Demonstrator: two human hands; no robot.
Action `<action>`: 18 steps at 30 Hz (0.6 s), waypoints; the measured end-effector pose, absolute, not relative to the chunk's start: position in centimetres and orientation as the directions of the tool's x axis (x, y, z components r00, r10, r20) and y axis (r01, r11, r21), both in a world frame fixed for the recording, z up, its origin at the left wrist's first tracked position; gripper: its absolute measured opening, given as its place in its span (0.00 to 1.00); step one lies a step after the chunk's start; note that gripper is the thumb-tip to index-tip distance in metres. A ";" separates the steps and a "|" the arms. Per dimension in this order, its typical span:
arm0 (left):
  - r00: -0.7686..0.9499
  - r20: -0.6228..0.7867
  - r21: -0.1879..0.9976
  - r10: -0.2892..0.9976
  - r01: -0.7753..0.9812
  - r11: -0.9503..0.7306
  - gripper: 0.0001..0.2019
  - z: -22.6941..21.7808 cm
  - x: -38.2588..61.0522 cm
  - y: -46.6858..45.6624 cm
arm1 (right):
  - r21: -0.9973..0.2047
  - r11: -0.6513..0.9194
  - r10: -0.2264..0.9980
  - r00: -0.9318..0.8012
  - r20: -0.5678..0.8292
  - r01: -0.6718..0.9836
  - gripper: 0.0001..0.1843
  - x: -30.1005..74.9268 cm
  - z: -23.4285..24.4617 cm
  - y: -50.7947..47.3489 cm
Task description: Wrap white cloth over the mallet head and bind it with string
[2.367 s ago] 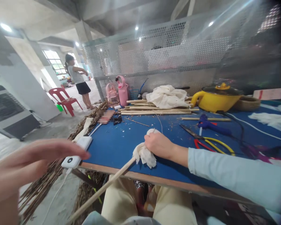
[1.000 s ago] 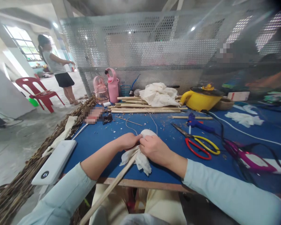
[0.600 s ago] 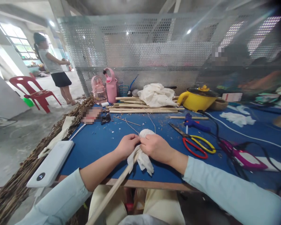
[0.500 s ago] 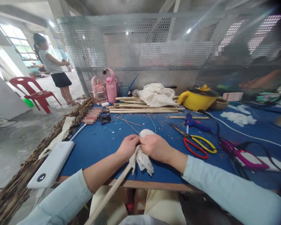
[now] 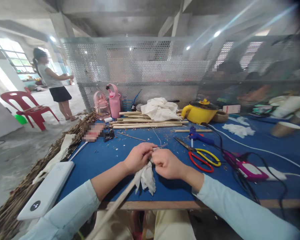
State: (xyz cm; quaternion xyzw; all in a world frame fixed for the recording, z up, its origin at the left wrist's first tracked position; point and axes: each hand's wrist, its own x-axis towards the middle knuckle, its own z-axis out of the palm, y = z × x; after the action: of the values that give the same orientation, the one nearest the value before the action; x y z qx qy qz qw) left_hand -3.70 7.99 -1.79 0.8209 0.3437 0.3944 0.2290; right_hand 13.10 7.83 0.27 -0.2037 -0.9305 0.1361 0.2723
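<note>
My left hand (image 5: pixel 140 157) is closed around the top of a white cloth (image 5: pixel 146 180) bunched on the end of a pale wooden stick (image 5: pixel 116 203). The stick slants down over the table edge towards my lap. Against it, my right hand (image 5: pixel 168 164) is curled shut where a thin string (image 5: pixel 157 136) runs into the bundle. The fingers hide most of the wrapped end and exactly how the string is gripped. Loose cloth ends hang below both hands.
Scissors (image 5: pixel 202 156) and a blue glue gun (image 5: pixel 201 136) lie to the right. Behind are several wooden sticks (image 5: pixel 150 126), crumpled white cloth (image 5: pixel 160 108) and a yellow pot (image 5: pixel 201 113). A white power bank (image 5: pixel 47 188) and dried leaf strips (image 5: pixel 12 203) lie left. A person (image 5: pixel 55 80) stands beyond.
My right hand has turned into a tighter fist, and the rounded cloth top has gone from sight behind the hands. The string has shifted. The whole view has tilted up somewhat.
</note>
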 end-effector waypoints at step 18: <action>0.221 0.519 0.712 0.825 0.423 -0.561 0.09 -1.7 -1.7 6.1 | -0.903 0.020 0.861 -0.452 0.233 -0.429 0.21 13.6 -0.4 9.9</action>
State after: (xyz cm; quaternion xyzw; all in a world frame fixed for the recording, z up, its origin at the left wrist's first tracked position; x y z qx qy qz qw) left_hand -1.70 6.11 -1.72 0.7509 0.4155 0.4654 0.2163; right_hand 13.63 9.86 -0.41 -0.2050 -0.5271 0.6694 0.4817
